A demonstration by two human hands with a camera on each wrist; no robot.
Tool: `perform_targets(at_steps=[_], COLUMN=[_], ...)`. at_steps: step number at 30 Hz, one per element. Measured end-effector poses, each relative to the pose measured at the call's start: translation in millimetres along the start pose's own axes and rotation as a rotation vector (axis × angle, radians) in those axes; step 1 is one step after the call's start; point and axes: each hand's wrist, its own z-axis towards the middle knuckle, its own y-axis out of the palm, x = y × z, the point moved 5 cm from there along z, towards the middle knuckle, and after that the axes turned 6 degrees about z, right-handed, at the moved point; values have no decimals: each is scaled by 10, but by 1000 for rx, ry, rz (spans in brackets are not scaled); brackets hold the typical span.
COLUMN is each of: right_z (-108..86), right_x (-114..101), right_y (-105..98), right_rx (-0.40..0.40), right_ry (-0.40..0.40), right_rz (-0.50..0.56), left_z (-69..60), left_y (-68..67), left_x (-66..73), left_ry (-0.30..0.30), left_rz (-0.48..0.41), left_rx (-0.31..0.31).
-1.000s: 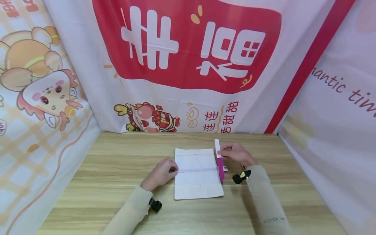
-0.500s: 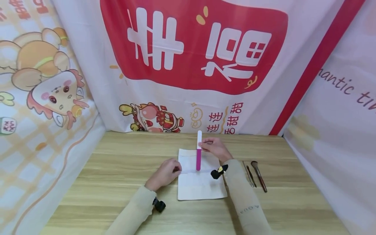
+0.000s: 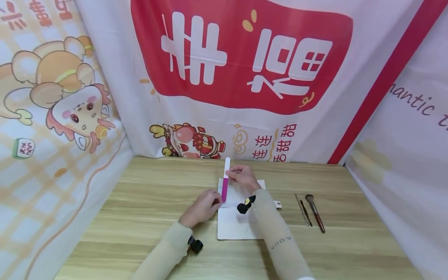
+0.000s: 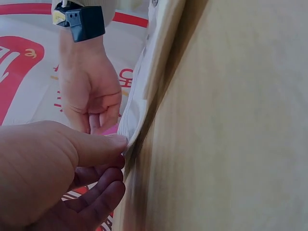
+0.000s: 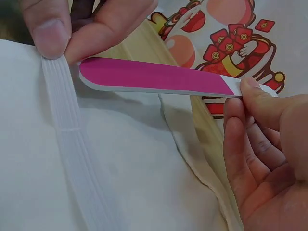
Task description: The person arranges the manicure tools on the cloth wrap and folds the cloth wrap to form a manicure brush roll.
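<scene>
My right hand (image 3: 244, 178) pinches the white end of a nail file (image 3: 225, 189) between thumb and fingers. The file's magenta end reaches to the left edge of a white fabric case (image 3: 241, 229) lying unfolded on the table. At that edge my left hand (image 3: 203, 208) pinches the end of a ribbed white elastic band (image 5: 67, 110), which runs across the case. In the right wrist view the file's rounded magenta tip lies close beside the left fingertips, above the band. My right forearm hides part of the case in the head view.
On the wooden table (image 3: 140, 217) to the right lie a makeup brush (image 3: 316, 214) and two thin tools (image 3: 303, 212). A small tab (image 3: 277, 204) sticks out from the case's right side. Printed cloth walls (image 3: 196, 132) stand behind and at both sides.
My right hand has carried the nail file leftward from the case's right side, across it, to the left edge. My left hand has stayed at that edge. The brush and thin tools have come into sight.
</scene>
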Motion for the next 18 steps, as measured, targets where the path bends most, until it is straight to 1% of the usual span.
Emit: perform_targets(at_steps=[3,8,11,15,18], right_z=[-1,-11,-28,-52,-70], right_x=[61,130,137,135,146], right_y=[19,-10,-23,-38,-40], right_rx=[-12,-40,-65,-96,-119], right_ry=[16,37,42,49,66], right_rz=[-38,-35,-36,-75,-81], left_z=[-9,6,7,-1,-10], left_y=[11,13,11,10,13], left_x=[-2,1,4,6,-5], left_ry=[0,-12,-12,7,1], left_rz=[-14,-27,-26,-27,-34], left_rx=[3,-8,-4,15,17])
